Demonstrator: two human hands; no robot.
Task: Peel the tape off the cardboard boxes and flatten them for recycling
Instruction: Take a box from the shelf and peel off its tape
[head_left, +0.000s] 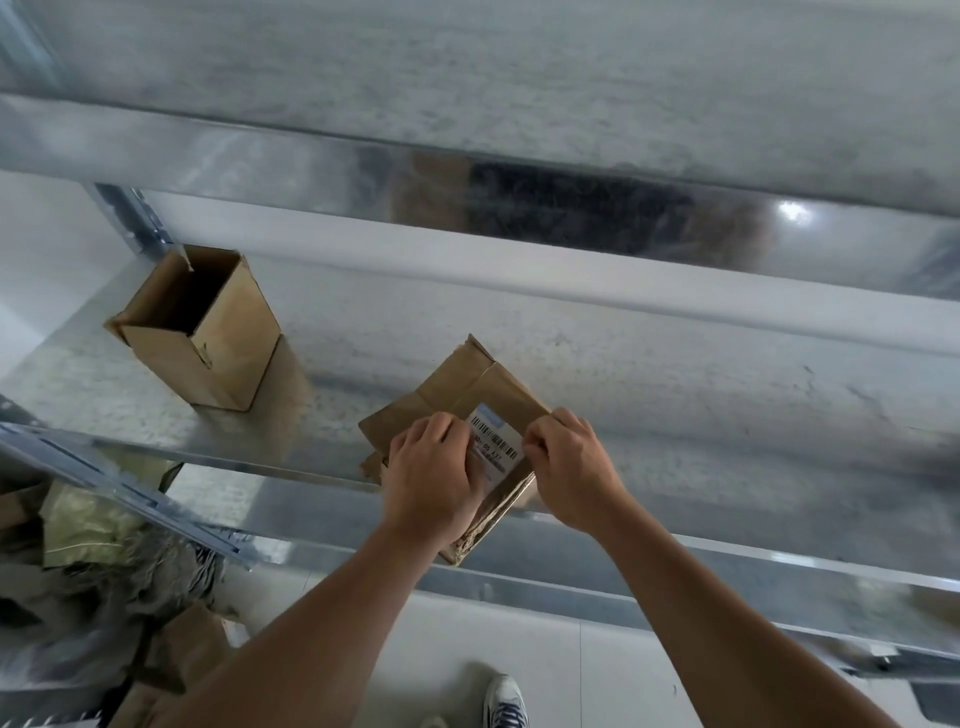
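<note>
Right hand (571, 467) fingers (540, 441) pinch right edge of label (496, 436). Left hand (431, 478) fingers curled, gripping flattened box (467, 389) – box lies at front edge of metal shelf (675, 395) – open box (223, 343) upright well left.

Shelf (675, 395), galvanised metal. Carries: one open cardboard box (208, 332), brown, upright, at left; one flattened cardboard box (467, 384), barcode label (493, 439) uppermost, near corner overhanging the front edge.

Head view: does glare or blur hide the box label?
Head view: glare spot sits on the upper shelf edge, away from the box; corners are blurred and shelf lines bow; the label between left hand and right hand is sharp.
</note>
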